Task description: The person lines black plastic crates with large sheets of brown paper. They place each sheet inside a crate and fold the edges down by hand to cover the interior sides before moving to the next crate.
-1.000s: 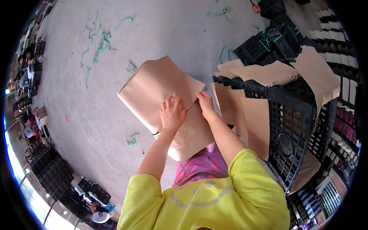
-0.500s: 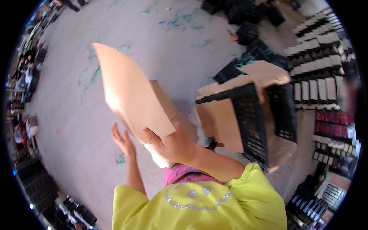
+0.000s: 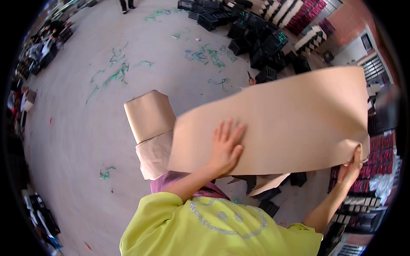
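Observation:
A large sheet of brown kraft paper (image 3: 282,115) stretches across the right half of the head view. My left hand (image 3: 226,148) lies flat against its face with the fingers spread. My right hand (image 3: 351,167) is closed around the sheet's lower right corner, where the paper curls over. More brown paper (image 3: 150,115), folded or stacked, rests in front of my body to the left. Behind the sheet's lower edge a loose paper flap (image 3: 270,184) pokes out beside dark shapes; most of what lies there is hidden.
Many black plastic crates (image 3: 256,38) are heaped at the far right. Scraps of green strapping (image 3: 117,76) litter the grey floor (image 3: 81,141). Red and black stacks (image 3: 378,160) stand along the right side, and a person's legs (image 3: 127,6) show at the far edge.
The sheet has swung from the left over to the right and now covers the paper-lined black crate. My left hand has come onto it; my right hand has moved far right. The view has turned.

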`<state>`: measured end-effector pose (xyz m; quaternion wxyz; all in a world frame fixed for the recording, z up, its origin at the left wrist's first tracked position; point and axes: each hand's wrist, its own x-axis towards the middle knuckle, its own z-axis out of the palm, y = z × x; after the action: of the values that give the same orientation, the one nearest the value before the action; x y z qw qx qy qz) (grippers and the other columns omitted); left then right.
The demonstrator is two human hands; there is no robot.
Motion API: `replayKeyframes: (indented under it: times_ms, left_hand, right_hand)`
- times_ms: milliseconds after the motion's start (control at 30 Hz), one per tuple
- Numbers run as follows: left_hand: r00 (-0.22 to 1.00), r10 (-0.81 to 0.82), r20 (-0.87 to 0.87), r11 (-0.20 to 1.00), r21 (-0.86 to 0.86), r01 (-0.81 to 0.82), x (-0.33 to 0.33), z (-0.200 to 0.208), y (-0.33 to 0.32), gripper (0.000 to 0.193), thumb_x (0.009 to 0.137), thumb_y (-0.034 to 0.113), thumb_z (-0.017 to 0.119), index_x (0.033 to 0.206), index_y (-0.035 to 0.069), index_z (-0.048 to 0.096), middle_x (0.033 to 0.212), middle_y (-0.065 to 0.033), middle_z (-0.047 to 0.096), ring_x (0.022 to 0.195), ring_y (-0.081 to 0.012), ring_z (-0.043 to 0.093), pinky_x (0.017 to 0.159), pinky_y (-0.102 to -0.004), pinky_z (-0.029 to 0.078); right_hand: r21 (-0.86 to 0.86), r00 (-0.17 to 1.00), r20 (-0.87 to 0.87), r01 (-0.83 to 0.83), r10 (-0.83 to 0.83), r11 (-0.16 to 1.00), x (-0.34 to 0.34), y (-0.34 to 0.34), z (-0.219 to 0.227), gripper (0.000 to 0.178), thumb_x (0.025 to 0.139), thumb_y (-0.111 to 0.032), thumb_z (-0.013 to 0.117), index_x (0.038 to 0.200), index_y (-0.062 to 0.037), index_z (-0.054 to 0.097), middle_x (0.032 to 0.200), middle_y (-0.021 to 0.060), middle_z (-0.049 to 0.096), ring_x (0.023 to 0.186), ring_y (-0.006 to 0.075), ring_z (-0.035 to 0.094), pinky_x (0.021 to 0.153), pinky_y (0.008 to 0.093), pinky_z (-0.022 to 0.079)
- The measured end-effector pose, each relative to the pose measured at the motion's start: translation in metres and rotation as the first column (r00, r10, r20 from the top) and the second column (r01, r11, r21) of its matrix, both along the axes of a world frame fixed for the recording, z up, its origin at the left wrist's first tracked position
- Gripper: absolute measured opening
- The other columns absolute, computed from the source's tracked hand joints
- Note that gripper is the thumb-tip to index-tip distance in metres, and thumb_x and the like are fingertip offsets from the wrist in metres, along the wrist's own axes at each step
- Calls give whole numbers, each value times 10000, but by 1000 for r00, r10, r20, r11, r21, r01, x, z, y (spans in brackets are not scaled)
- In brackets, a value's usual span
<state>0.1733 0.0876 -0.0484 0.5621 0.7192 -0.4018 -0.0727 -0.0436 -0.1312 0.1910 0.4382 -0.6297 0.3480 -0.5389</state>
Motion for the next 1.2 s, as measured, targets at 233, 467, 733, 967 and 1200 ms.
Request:
replayKeyframes:
  times_ms: [233, 467, 733, 967, 1200]
  left_hand:
    - [993, 47, 106, 990, 126, -60, -31, 14, -25, 543, 869, 279, 473, 1377, 155, 323, 1469, -157, 150, 1356, -372, 83, 1068, -524, 60]
    - [986, 156, -61, 983, 112, -149, -44, -17, -32, 582, 863, 250, 475, 1395, 125, 274, 1469, -178, 133, 1347, -390, 101, 1072, -491, 106]
    - [981, 177, -85, 981, 93, -169, -32, -8, -41, 623, 850, 237, 504, 1399, 95, 246, 1457, -209, 139, 1341, -385, 123, 1075, -459, 129]
    - [321, 184, -929, 952, 87, -294, 47, -65, -59, 652, 804, 285, 586, 1330, 6, 321, 1321, -187, 400, 1212, -271, 399, 999, -366, 319]
    - [134, -269, -954, 873, -300, -385, 75, -63, -36, 180, 839, 37, 544, 1017, 57, 541, 951, -40, 597, 893, -139, 563, 819, -295, 469]
  right_hand:
    - [22, 994, 45, -104, 103, 994, -74, -127, 24, 308, 909, -318, 527, 1051, -49, 575, 922, 19, 599, 738, 79, 534, 687, 233, 449]
    - [121, 989, 108, -111, 98, 986, -112, -214, 19, 463, 942, -380, 418, 1246, -32, 433, 1225, 82, 507, 1072, 169, 509, 906, 307, 415]
    - [187, 972, 206, -150, 110, 971, -126, -232, 16, 549, 944, -440, 358, 1329, -49, 343, 1325, 86, 413, 1190, 219, 426, 974, 363, 371]
    - [229, 983, 173, -94, 55, 969, -130, -262, 1, 526, 946, -421, 373, 1330, -61, 364, 1322, 77, 429, 1187, 213, 430, 975, 355, 361]
    - [223, 978, 175, -153, 115, 963, -151, -279, 4, 511, 934, -422, 401, 1292, -57, 419, 1270, 61, 486, 1137, 207, 479, 946, 347, 399]
